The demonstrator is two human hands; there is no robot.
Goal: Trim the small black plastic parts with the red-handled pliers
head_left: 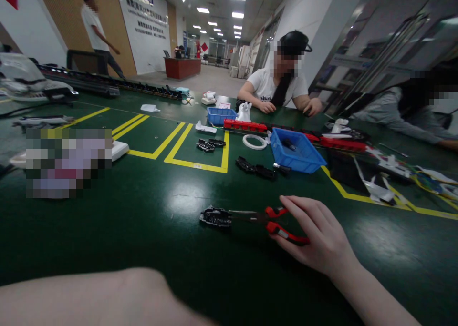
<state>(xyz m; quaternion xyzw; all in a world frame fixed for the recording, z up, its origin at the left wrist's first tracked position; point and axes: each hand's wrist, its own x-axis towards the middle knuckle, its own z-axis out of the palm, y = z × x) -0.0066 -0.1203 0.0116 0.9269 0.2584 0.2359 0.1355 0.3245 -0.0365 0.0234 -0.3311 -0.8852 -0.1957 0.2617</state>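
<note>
My right hand [320,235] is closed on the red handles of long-nose pliers [272,218], fingers on one handle and thumb by the other. The pliers point left, and their slim jaws reach the right end of a small black plastic part [215,217] lying on the green table; whether they grip it I cannot tell. My left hand [143,290] shows only as a blurred wrist and back of hand at the bottom left, its fingers hidden. Beyond the pliers lie several more black parts [263,170].
A blue bin [298,154] holds a black piece, with a white ring [254,142] beside it. Further back are a smaller blue bin [214,116] and a long red strip [246,125]. Yellow tape [195,166] marks the table [143,230]. A person in a cap [282,87] sits opposite.
</note>
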